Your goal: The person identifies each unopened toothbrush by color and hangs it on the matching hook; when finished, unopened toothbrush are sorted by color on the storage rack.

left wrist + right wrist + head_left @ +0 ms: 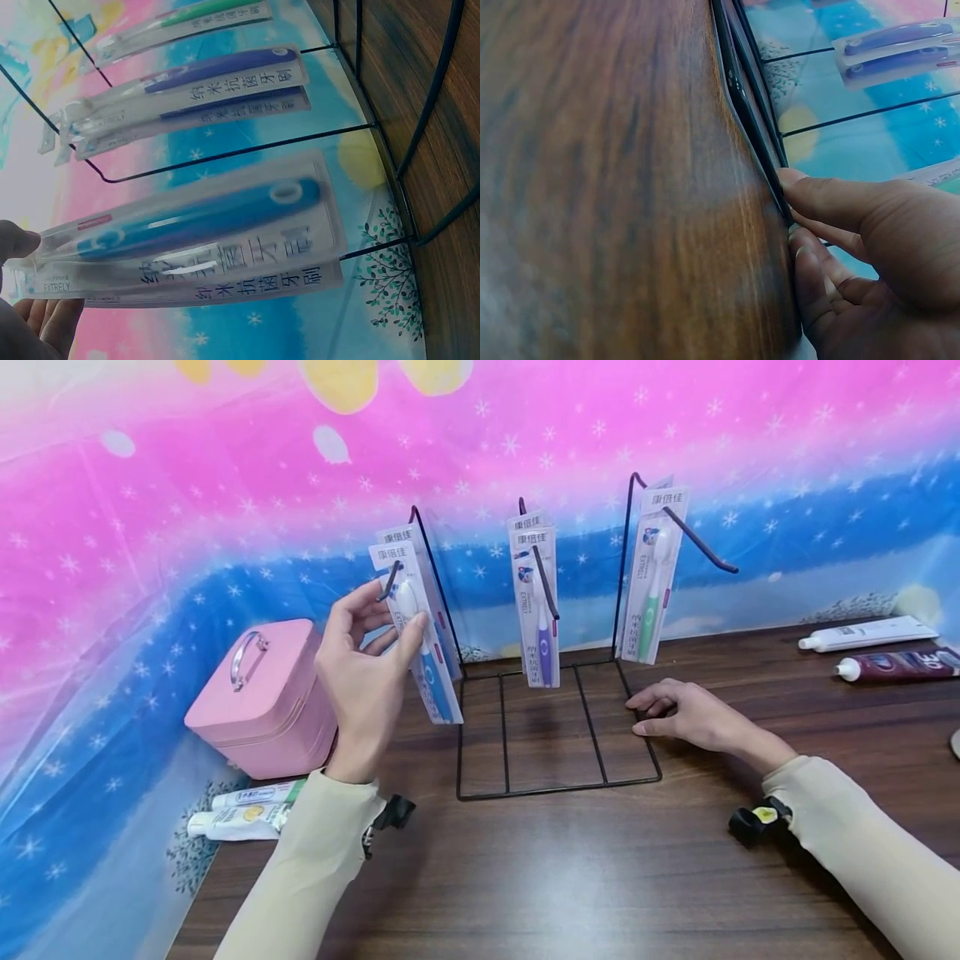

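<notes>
A black wire display rack [555,789] stands on the wooden table, with packaged toothbrushes hanging from its three hooks. My left hand [360,681] pinches the front blue toothbrush pack [442,693] on the left hook, thumb on one side and fingers behind near its upper part. Another pack hangs behind it, partly covered. In the left wrist view the blue toothbrush pack [217,225] lies across the frame, its hook end by the thumb. My right hand [693,718] is at the rack's right base wire; in the right wrist view its thumb and fingers pinch that wire.
Purple toothbrush packs [543,652] hang on the middle hook and green toothbrush packs [649,618] on the right one. A pink case [262,693] and toothpaste tubes [240,822] sit at left. Two more tubes, one white [870,633] and one dark red [900,667], lie at right.
</notes>
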### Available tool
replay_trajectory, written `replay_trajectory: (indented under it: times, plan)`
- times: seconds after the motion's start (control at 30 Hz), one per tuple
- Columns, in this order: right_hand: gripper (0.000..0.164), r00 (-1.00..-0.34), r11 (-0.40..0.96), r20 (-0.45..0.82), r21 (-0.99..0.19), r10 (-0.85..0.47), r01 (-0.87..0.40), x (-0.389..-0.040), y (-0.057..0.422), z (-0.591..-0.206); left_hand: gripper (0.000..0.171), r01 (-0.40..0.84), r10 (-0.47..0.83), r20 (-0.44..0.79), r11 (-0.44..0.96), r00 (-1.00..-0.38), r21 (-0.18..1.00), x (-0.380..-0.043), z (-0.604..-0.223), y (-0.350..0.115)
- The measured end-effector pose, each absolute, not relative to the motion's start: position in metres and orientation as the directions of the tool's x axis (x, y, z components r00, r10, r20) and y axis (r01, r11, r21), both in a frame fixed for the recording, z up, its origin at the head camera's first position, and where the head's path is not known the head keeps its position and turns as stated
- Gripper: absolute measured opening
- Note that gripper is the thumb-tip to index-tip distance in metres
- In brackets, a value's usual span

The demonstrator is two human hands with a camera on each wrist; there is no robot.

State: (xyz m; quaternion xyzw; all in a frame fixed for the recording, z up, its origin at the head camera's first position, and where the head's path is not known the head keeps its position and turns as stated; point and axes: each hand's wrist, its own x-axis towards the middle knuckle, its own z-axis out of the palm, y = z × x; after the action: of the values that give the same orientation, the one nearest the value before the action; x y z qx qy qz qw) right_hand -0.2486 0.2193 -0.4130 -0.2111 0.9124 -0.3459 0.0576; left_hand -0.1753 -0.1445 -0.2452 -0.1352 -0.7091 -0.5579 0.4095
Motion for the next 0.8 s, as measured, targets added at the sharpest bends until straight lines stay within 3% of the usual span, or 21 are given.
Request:
replay_trajectory:
  times: [0.37,0.8]
  plan:
    - [0.039,-0.892,0.637,0.051,-0.681,-0.45,-0.36,-0.247,0.213,-0.418,0.046,0.613,-0.342,0.699,0.335,-0.628,0.715,-0.183,-0.251,-0.148]
    - [0.039,-0.895,0.638,0.04,-0.687,-0.444,-0.347,-0.249,0.216,-0.421,0.047,0.602,-0.32,0.695,0.347,-0.644,0.719,-0.188,-0.262,-0.147]
